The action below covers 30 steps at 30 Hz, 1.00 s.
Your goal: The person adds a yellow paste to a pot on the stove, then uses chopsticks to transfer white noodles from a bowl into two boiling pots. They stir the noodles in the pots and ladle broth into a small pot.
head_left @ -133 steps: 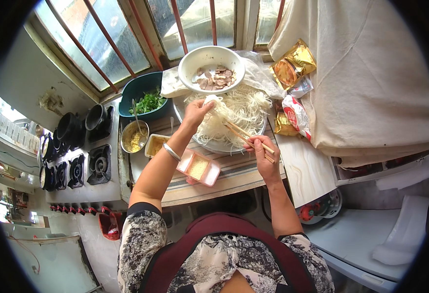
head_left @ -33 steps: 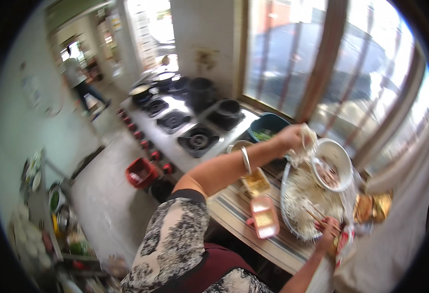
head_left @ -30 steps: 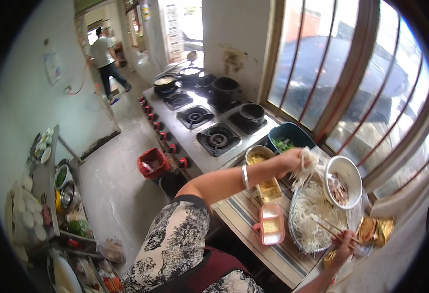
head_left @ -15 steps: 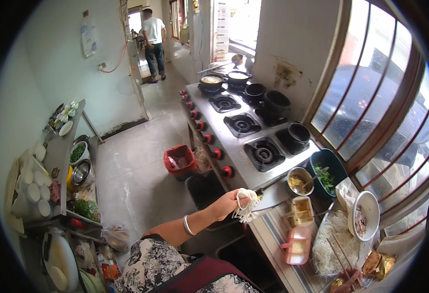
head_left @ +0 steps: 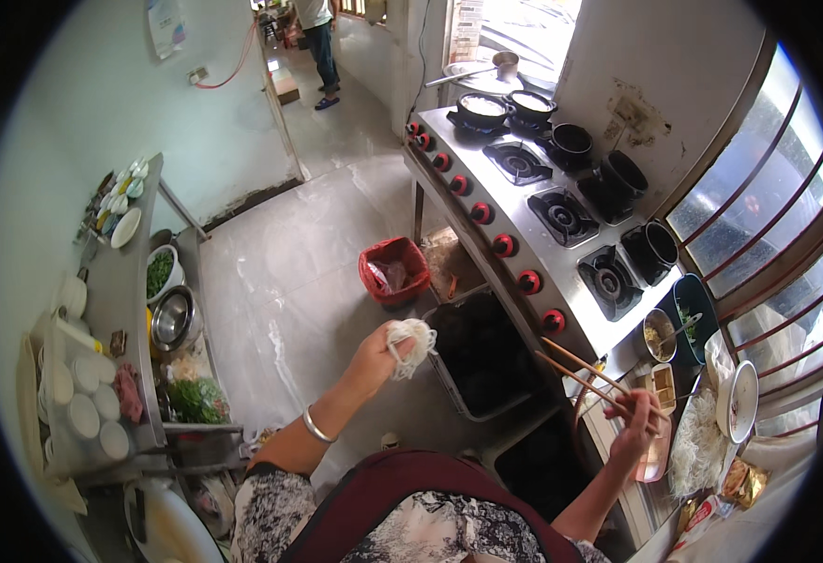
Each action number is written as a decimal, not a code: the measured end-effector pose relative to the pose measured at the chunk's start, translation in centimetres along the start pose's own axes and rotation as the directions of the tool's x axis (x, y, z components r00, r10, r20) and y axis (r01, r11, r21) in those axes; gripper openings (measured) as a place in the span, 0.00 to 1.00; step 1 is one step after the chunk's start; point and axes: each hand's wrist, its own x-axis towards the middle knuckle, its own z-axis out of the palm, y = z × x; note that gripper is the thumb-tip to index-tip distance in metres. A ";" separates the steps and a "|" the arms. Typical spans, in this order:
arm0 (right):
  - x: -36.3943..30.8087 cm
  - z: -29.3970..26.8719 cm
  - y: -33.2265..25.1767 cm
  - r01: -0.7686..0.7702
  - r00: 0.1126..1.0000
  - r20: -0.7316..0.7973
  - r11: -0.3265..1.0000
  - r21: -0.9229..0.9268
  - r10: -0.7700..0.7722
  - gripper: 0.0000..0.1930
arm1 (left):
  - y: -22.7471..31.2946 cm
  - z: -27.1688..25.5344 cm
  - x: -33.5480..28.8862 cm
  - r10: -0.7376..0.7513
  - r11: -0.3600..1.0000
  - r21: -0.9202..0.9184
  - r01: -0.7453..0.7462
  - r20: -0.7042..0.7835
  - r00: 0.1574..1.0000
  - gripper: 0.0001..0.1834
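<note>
A bundle of thin white noodles [head_left: 414, 351] is gripped in my left hand [head_left: 370, 360], raised over the floor in front of my body, with strands looped about the fingers. My right hand [head_left: 633, 422] is closed round a pair of wooden chopsticks [head_left: 578, 372], their tips slightly apart and pointing up and left, toward the stove's near corner. Nothing shows between the tips. Beyond that hand, a heap of loose white noodles [head_left: 696, 448] lies on the counter beside a white bowl [head_left: 738, 402].
A steel stove [head_left: 561, 281] runs along the right, with two pots [head_left: 483, 109] over lit flames. A red-lined bin [head_left: 394, 272] and a black tub [head_left: 486, 352] stand on the floor. Left is a shelf [head_left: 149, 310] with bowls and greens. Another person [head_left: 320, 52] stands in the far doorway.
My right hand has come up from the noodle heap at lower right with the chopsticks. My left hand, still holding its noodles, is farther left. The whole view has shifted.
</note>
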 end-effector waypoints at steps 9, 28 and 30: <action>5.8 15.0 4.4 -0.115 0.960 0.259 0.993 0.026 0.105 0.08 | -0.6 -8.3 5.2 0.027 1.000 0.001 -0.027 -0.146 0.989 0.14; 19.0 38.4 11.8 -0.246 0.852 0.494 0.966 0.081 0.176 0.11 | 8.2 -15.8 25.7 0.097 0.995 0.025 -0.094 -0.239 0.966 0.12; 19.1 40.5 12.1 -0.230 0.881 0.428 0.973 0.019 0.200 0.11 | 8.9 -17.6 28.2 0.163 0.981 0.137 -0.136 -0.207 0.965 0.12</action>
